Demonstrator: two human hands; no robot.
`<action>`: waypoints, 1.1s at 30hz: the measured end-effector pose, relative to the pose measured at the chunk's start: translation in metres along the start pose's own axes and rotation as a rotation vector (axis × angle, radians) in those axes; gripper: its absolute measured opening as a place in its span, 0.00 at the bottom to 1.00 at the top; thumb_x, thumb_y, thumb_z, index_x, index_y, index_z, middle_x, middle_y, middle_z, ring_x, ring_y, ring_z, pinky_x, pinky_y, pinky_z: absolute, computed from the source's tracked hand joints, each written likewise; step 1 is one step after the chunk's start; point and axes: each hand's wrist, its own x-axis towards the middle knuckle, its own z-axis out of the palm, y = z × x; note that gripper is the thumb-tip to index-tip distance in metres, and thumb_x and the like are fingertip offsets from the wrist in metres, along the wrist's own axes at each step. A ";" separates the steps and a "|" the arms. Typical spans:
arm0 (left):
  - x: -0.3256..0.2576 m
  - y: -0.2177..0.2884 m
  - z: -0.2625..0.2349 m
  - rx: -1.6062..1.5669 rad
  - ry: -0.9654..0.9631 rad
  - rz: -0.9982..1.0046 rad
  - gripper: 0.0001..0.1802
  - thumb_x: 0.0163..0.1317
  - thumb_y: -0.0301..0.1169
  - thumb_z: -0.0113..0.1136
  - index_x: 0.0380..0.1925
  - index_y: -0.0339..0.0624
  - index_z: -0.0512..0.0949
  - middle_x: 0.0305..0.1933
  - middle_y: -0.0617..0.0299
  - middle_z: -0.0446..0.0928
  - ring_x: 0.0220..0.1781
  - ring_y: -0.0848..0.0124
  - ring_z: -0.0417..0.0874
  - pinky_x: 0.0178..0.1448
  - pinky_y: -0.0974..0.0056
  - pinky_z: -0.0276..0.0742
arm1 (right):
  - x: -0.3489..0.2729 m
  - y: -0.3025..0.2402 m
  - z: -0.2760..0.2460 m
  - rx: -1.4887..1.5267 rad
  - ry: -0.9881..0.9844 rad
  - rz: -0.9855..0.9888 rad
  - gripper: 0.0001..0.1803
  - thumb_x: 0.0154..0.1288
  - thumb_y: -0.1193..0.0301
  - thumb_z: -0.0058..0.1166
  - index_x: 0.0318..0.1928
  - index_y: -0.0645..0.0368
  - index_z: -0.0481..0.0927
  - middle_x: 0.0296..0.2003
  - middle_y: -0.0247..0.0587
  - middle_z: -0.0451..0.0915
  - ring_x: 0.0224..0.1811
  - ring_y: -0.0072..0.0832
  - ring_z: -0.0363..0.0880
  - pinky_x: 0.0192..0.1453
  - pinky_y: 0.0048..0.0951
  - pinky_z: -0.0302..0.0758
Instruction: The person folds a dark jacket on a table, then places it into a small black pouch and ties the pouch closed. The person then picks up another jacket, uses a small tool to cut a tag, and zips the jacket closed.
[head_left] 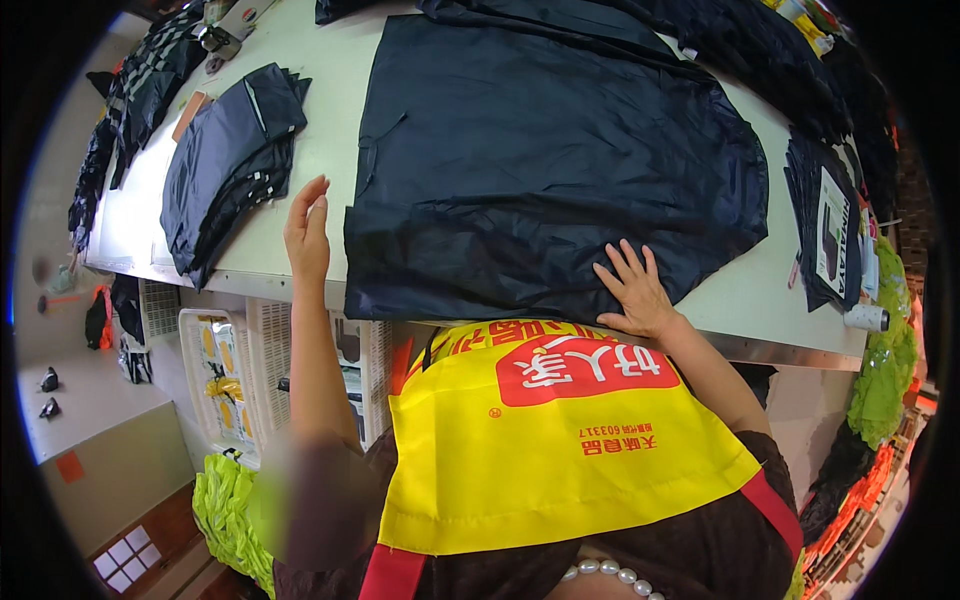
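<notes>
On the bench (335, 130), black cloth (520, 150) is pressed beneath the spread right hand (636, 293); the left hand (308, 232) is held uncurled, empty. Smoothing is apparently being done, light pressure being needed next.

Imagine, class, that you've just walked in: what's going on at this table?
Someone wearing a yellow apron has a large dark piece of fabric spread on the pale table. The right hand rests on its near part, fingers spread. The left hand is beside it, holding nothing. Farther left lies a pile of dark pieces.
</notes>
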 end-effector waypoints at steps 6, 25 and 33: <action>-0.072 0.026 0.015 0.657 -0.635 0.293 0.13 0.55 0.39 0.60 0.38 0.45 0.79 0.41 0.55 0.77 0.48 0.58 0.75 0.57 0.57 0.65 | 0.000 0.001 -0.002 0.007 0.036 -0.038 0.42 0.56 0.38 0.47 0.67 0.46 0.62 0.70 0.48 0.50 0.73 0.47 0.42 0.72 0.57 0.35; -0.103 0.012 -0.039 0.612 -0.734 0.155 0.24 0.45 0.19 0.52 0.46 0.45 0.79 0.41 0.56 0.79 0.47 0.57 0.77 0.56 0.57 0.71 | -0.061 0.061 -0.019 0.202 0.102 0.044 0.31 0.47 0.86 0.44 0.55 0.55 0.75 0.60 0.46 0.69 0.68 0.44 0.58 0.72 0.49 0.48; -0.021 0.033 -0.065 -0.014 -0.730 -0.428 0.22 0.45 0.21 0.46 0.43 0.38 0.79 0.30 0.66 0.75 0.34 0.79 0.73 0.38 0.75 0.67 | -0.065 0.084 -0.059 0.666 0.137 0.440 0.12 0.67 0.67 0.45 0.37 0.66 0.74 0.31 0.54 0.77 0.30 0.40 0.73 0.38 0.30 0.70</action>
